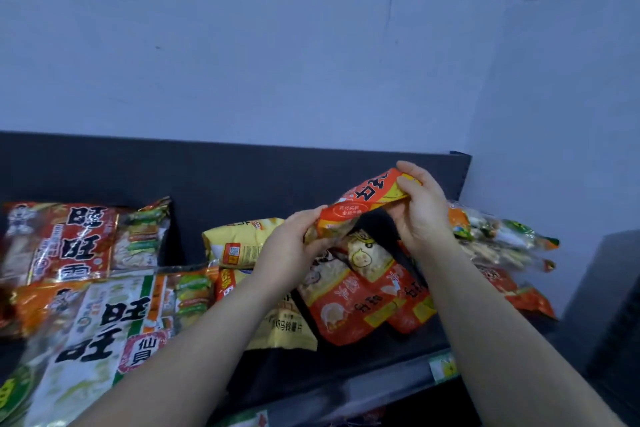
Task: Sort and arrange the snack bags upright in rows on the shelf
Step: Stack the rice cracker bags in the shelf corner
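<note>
**A:** What is the person doing with that orange snack bag (360, 199)?

**B:** Holding it up off the shelf (346, 367) by both ends. The left hand (289, 248) has its fingers curled round the lower end. The right hand (424, 210) pinches the upper end, thumb on the printed face and fingers behind. The bag spans the gap between the two hands, tilted, with its higher end at the right hand.

**A:** So the step is to stand it up?

**B:** That seems likely. To do it well, the person would turn the bag until its print reads upright and settle the contents toward the bottom for a base. Then they would set it against the back panel (242, 180), beyond both hands, where bare shelf shows.

**A:** What lies under the hands?

**B:** Directly below them, matching orange bags (349, 305) lie flat and overlapping. They look like the same sort, so the row would best begin with the held one and take these beside it.

**A:** And to the sides?

**B:** Just left of the left hand, yellow bags (239, 243) lie flat. Farther left are large rice-cracker bags (76, 243) in a loose heap. Right of the right hand is another jumble of bags (502, 243).

**A:** Any risk?

**B:** A soft bag tends to topple on its own, so leaning it on the panel should help.
</note>
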A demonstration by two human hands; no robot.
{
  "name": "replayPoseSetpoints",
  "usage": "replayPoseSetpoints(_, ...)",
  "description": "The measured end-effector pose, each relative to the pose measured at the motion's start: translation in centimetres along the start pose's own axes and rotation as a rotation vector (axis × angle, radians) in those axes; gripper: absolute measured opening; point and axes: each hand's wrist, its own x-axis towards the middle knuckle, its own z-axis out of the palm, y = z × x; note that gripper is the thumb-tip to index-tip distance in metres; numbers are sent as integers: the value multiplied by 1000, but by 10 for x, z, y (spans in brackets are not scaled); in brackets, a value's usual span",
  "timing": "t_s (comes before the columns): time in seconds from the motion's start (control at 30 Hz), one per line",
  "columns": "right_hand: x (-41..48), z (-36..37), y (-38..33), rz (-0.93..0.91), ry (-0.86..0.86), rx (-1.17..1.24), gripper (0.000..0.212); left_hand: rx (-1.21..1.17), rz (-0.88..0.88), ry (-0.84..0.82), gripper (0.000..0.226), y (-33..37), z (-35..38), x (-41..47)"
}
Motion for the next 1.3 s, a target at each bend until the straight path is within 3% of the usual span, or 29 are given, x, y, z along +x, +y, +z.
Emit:
replayPoseSetpoints(0.13, 21, -6, 33, 68, -48, -57, 25, 152, 7, 61, 41, -25, -4, 20)
replayPoseSetpoints(0.27, 21, -48, 58, 173, -103, -674, 25, 362, -39, -162, 49, -47, 7, 23)
replayPoseSetpoints(0.37, 13, -75, 75, 319, -205, -938, 22, 473, -116, -333, 49, -53, 23, 20)
replayPoseSetpoints(0.53, 21, -89, 85, 298, -298, -1252, 21, 419, -199, -306, 51, -41, 27, 22)
replayPoseSetpoints(0.7, 19, -55, 75, 92, -330, -1313, 35, 287, -248, -153, 55, -16, 0, -5)
replayPoseSetpoints(0.83, 9, -4, 97, 26, -469, -1251, 47, 390, -376, -25, 54, -19, -53, -46)
replayPoseSetpoints(0.97, 16, -1, 119, 211, -384, -1387, 79, 389, -514, -1, 57, -36, -85, -77)
replayPoseSetpoints(1.13, 49, -56, 136, 409, -288, -1397, 137, 501, -493, -25, 65, -41, -72, -69)
replayPoseSetpoints(1.3, 41, -65, 125, 505, -327, -1324, 136, 664, -508, -107, 76, -46, -54, -54)
